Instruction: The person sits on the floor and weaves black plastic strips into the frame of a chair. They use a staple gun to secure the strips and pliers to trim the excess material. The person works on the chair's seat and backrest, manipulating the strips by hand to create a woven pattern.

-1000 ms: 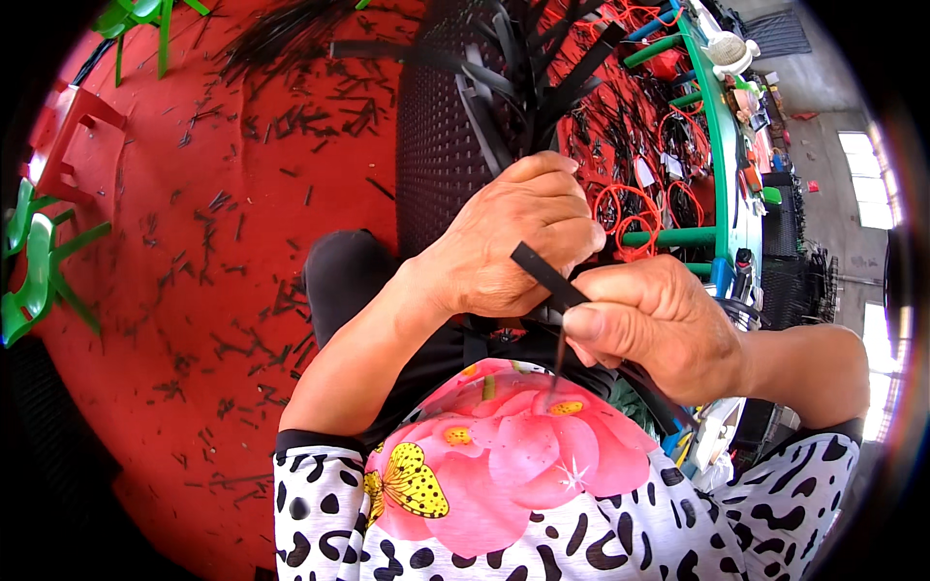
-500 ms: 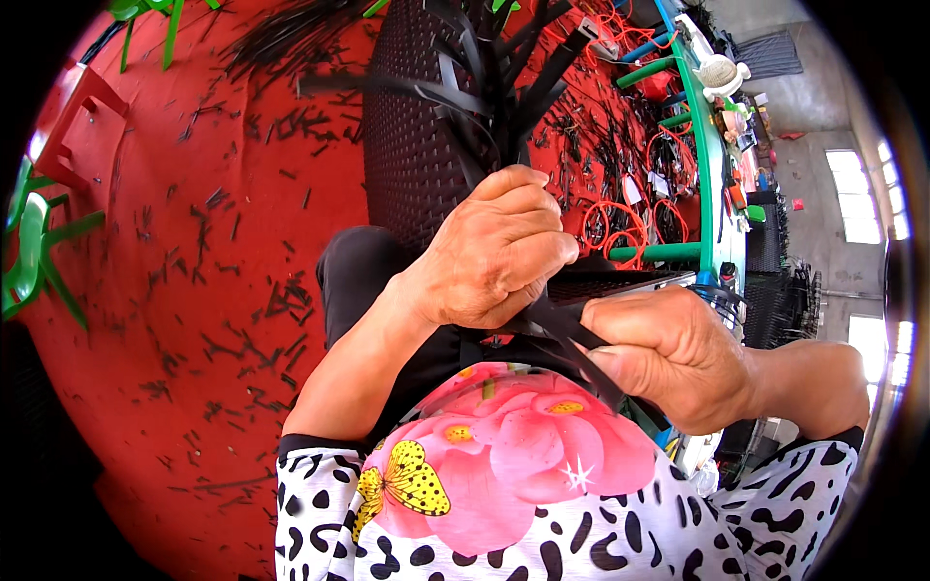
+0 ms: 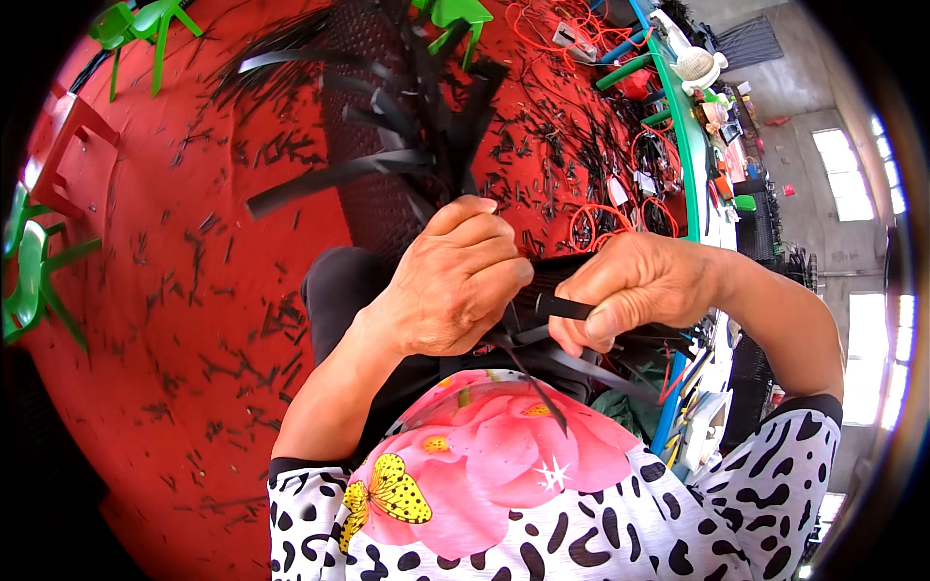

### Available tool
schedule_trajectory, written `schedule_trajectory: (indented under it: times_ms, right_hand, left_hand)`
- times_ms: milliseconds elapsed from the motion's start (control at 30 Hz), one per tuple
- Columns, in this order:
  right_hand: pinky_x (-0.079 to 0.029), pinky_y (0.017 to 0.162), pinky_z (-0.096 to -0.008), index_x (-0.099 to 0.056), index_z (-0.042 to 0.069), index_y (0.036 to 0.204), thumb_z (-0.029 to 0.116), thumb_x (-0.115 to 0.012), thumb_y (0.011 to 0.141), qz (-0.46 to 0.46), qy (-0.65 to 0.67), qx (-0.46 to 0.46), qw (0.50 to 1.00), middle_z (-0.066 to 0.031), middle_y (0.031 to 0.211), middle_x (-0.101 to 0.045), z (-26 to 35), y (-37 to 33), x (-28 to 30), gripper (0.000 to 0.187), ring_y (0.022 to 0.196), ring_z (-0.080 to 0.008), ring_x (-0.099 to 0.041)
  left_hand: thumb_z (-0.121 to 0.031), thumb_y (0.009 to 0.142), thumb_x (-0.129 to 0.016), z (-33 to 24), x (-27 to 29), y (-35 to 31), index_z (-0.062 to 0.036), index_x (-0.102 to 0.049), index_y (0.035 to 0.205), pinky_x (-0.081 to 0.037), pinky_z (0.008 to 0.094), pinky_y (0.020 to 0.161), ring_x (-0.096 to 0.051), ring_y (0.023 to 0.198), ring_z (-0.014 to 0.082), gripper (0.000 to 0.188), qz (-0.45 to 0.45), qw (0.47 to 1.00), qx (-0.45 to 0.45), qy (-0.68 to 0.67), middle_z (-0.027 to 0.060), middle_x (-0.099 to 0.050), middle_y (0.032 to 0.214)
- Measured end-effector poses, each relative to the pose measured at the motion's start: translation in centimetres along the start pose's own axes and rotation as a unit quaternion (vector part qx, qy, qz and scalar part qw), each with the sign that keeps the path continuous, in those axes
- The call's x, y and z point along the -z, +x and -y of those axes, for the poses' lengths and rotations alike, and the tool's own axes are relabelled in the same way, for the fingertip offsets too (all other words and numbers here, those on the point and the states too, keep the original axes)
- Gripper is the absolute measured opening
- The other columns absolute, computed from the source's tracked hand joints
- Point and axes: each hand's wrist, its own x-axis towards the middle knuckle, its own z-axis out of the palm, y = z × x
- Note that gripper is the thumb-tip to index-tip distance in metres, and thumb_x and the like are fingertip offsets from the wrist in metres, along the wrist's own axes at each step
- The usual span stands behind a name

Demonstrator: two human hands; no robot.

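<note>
My left hand (image 3: 460, 281) is closed round a bundle of flat black strips (image 3: 426, 131). Their long ends fan out above the fist, and a few thin tails hang below it over my shirt. Close by on the right, my right hand (image 3: 639, 286) pinches a short black strip end (image 3: 564, 307) between thumb and fingers. Whether this piece joins the bundle is hard to make out. Behind the strips stands a dark woven panel (image 3: 360, 208), partly covered by them and by my left hand.
Black scraps (image 3: 232, 358) litter the red floor. A red stool (image 3: 60, 155) and green chairs (image 3: 39, 271) stand at the left, another green chair (image 3: 460, 19) at the top. Along the right runs a green-edged table (image 3: 690, 165) bearing clutter, with orange-red cords (image 3: 593, 228) beside it.
My left hand has shifted left with the bundle, whose strips spread wider. My right hand has risen from the tails below the left fist and now pinches a strip end.
</note>
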Motion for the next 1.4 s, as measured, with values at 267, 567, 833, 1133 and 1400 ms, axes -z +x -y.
schedule_trajectory:
  times_ms: [267,567,833,1133,1400]
  right_hand:
    - [-0.042,0.069,-0.0293,-0.057,0.0,0.07,0.031,-0.054,0.092,-0.027,0.113,0.096,0.989,-0.0065,0.072,-0.056,-5.2,-0.4,0.8,0.039,0.076,-0.0165,-0.054]
    - [-0.043,0.071,-0.029,-0.056,-0.002,0.074,0.03,-0.049,0.095,-0.036,0.181,0.231,0.955,-0.0084,0.065,-0.053,-8.1,0.3,0.4,0.038,0.06,-0.0149,-0.049]
    - [-0.039,0.053,-0.0205,-0.06,-0.002,0.083,0.028,-0.05,0.095,-0.052,0.167,0.204,0.963,-0.0109,0.081,-0.061,-8.1,0.0,-0.1,0.034,0.055,-0.0077,-0.047]
    - [-0.037,0.052,-0.02,-0.059,0.0,0.076,0.029,-0.05,0.095,-0.078,0.123,0.19,0.971,-0.0088,0.081,-0.063,-7.5,-0.1,-0.9,0.036,0.057,-0.0067,-0.047]
    - [-0.038,0.056,-0.0209,-0.061,0.002,0.072,0.028,-0.05,0.095,-0.066,0.056,0.125,0.988,-0.0032,0.078,-0.063,-4.2,0.3,-1.3,0.037,0.062,-0.0062,-0.05]
  left_hand:
    - [-0.009,0.066,-0.062,-0.5,-0.1,0.3,-0.0049,-0.057,0.091,-0.038,0.0437,0.095,-0.055,0.093,0.0253,0.026,0.024,1.0,0.012,0.01,0.0068,-0.057,0.086]
    - [-0.006,0.07,-0.061,-2.0,2.3,1.0,-0.0025,-0.062,0.101,-0.032,0.0477,0.099,-0.057,0.104,0.0319,0.031,0.078,0.987,0.061,-0.128,0.0123,-0.063,0.102]
    - [-0.01,0.07,-0.068,-4.1,0.6,0.4,-0.0037,-0.061,0.098,-0.036,0.048,0.096,-0.058,0.1,0.0304,0.029,0.013,0.998,0.044,-0.04,0.0107,-0.062,0.104]
    - [-0.011,0.064,-0.074,-4.6,0.5,-0.6,-0.0057,-0.061,0.083,-0.034,0.0482,0.097,-0.06,0.097,0.0301,0.023,0.017,0.999,0.031,-0.007,0.0096,-0.063,0.093]
    - [-0.009,0.059,-0.071,-5.4,1.2,-0.4,-0.0059,-0.058,0.077,-0.039,0.0486,0.091,-0.056,0.094,0.0295,0.023,0.029,0.999,0.044,0.002,0.0083,-0.056,0.093]
